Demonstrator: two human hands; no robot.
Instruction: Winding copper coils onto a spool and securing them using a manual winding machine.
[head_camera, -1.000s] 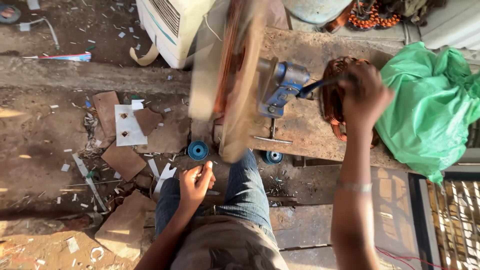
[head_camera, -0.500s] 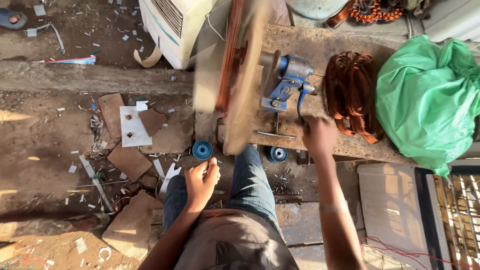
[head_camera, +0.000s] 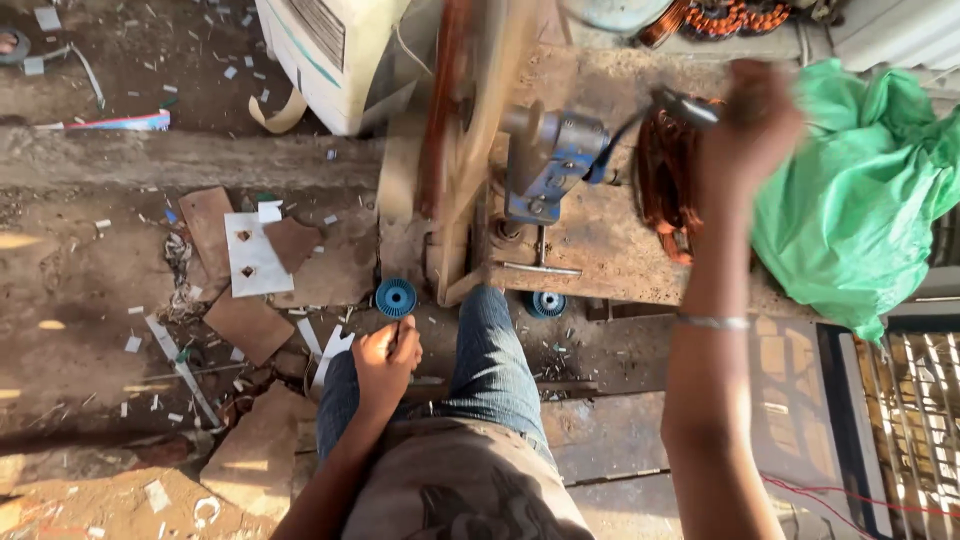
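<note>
Our right hand (head_camera: 745, 120) is closed around the dark crank handle (head_camera: 672, 102) of the blue metal winding machine (head_camera: 548, 165), whose shaft runs leftward from the grip. Our left hand (head_camera: 385, 360) rests loosely curled and empty on our knee, farther away.

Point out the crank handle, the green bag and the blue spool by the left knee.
crank handle (head_camera: 640, 118), head view, on its dark bar.
green bag (head_camera: 860, 210), head view, middle of the crumpled plastic.
blue spool (head_camera: 396, 298), head view, its round ribbed face.

Blue painted metal winder (head_camera: 553, 165) on a rough wooden bench (head_camera: 620, 255), glossy copper wire coil (head_camera: 668, 185), crinkled green plastic bag (head_camera: 860, 200).
</note>
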